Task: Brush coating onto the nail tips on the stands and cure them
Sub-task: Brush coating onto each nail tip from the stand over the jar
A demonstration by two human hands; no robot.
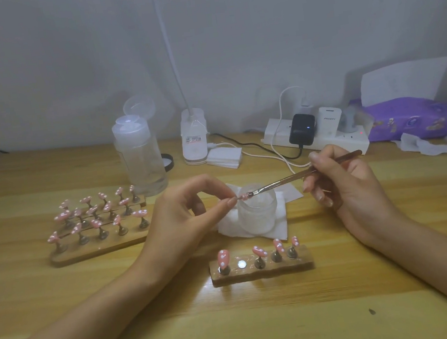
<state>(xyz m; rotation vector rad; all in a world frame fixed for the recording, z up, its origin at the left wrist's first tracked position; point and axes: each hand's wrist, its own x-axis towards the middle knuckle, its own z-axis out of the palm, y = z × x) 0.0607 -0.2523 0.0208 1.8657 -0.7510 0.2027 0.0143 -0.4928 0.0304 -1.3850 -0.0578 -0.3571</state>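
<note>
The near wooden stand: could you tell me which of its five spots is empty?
The second spot from the left: only a bare shiny disc shows, while the other four hold pink nail tips.

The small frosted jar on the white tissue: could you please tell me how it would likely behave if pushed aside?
The small frosted jar looks squat and wide, so it would probably slide rather than tip. It stands on a thin white paper tissue, which may bunch or drag along. If glass, it is likely heavy for its size and breakable.
</note>
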